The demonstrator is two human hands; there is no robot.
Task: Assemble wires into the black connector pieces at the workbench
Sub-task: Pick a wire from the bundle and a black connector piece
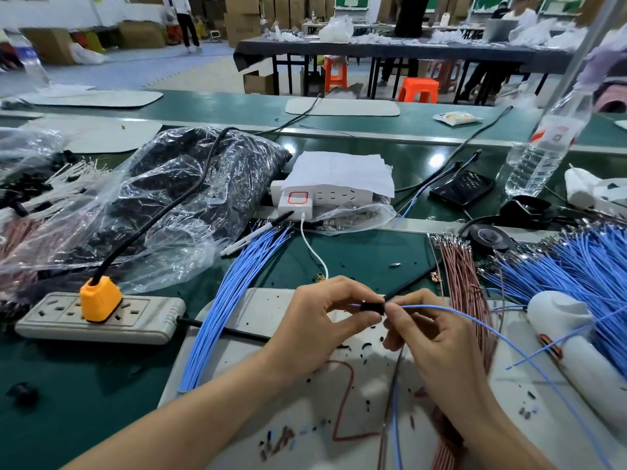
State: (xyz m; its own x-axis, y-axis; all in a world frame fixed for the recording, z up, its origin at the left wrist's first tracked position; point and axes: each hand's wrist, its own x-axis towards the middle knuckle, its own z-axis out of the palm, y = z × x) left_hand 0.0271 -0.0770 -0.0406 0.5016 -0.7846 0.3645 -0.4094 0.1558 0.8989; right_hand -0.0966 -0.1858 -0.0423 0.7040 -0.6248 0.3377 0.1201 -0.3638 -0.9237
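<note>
Left hand [319, 327]: I see thumb and forefinger pinching the black connector [373, 307]; the other fingers are curled under.
Right hand [437, 340]: thumb and forefinger pinch the blue wire [454, 311] right at the connector's 3 o'clock end, knuckles bent.
Connector place: held in the air between both hands, above the white board [237, 354], just below the centre of my view.
Wire run: from the connector it arcs off toward 4 o'clock, across the board and past the white tool [576, 337].
Board edge: its left edge slants down toward 7 o'clock, and the blue wire bundle [234, 300] lies along it.
9 o'clock: the power strip [98, 318] with an orange plug [100, 297] sits on the green workbench [68, 385], well apart from my hands.
2 o'clock: the pink wire bundle [463, 283] is near the right hand, with a blue wire pile [576, 266] beyond, so it is tight there.
11 o'clock: a clear plastic bag [169, 198] of dark pieces.
Open room: the board at 6 o'clock, dotted with black scraps, and bare green bench at 8 o'clock.
</note>
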